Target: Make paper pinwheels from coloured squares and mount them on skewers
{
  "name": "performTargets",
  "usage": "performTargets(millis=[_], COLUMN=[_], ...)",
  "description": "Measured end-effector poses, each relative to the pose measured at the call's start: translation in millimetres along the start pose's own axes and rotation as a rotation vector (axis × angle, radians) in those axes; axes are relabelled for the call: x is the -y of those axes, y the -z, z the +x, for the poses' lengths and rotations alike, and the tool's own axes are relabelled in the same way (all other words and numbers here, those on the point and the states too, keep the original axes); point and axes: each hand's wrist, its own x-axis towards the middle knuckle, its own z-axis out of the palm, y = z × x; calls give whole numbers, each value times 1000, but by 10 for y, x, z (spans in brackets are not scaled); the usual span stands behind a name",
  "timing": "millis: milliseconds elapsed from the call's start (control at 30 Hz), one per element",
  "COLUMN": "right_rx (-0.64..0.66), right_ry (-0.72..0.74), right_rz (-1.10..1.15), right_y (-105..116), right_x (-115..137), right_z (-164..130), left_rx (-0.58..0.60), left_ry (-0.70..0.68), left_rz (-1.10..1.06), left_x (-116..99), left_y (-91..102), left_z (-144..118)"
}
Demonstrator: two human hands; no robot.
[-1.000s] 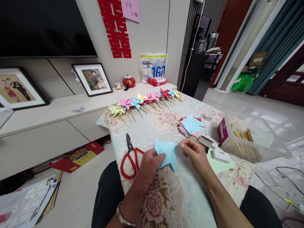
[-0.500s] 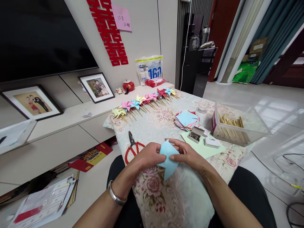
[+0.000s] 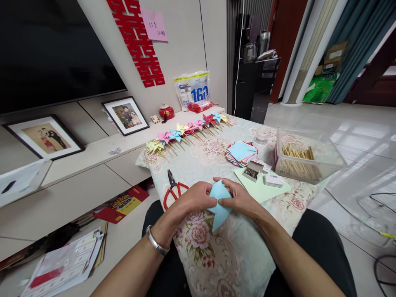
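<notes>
A light blue paper pinwheel (image 3: 220, 212), partly folded, is held between my two hands over the near part of the table. My left hand (image 3: 199, 197) pinches its left side, thumb on the front. From the right, my right hand (image 3: 236, 198) grips it, with the thumb pressed near the middle and the fingers behind the paper. Both thumbs nearly meet at the centre; the fingers at the back are partly hidden. Red-handled scissors (image 3: 173, 190) lie beside my left hand. Beyond my right hand, a small open box of metal pins (image 3: 251, 173) rests on a pale green sheet (image 3: 262, 194).
A row of finished pinwheels on sticks (image 3: 185, 134) lies along the table's far left. Coloured paper squares (image 3: 243, 152) are stacked mid-table. At the right edge stands a clear plastic bin (image 3: 328, 163) holding wooden sticks (image 3: 298, 159). A white box (image 3: 273, 180) sits near the pins.
The thumbs have drawn closer together at the middle of the blue paper, the right one shifting slightly left. The camera view has shifted a little; the other objects stay in place.
</notes>
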Motion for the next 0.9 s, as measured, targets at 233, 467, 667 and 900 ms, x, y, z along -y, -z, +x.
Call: performTargets(millis=[233,467,667,900], right_rx=[-91,-271,-312,-314], right_ry=[-2,73,128,132], right_rz=[46,175,159,124], right_y=[26,0,-55,-86], right_x=[-18,-1,-3,18], right_z=[27,54,45,21], left_rx=[-20,-206,-377,-508], left_ry=[62,53,17,43], left_rz=[-196,-714,-838,-732], left_x=[-39,32,49,72], left_y=[82,-91,-487,-591], left_z=[-17,-173,-150,-84])
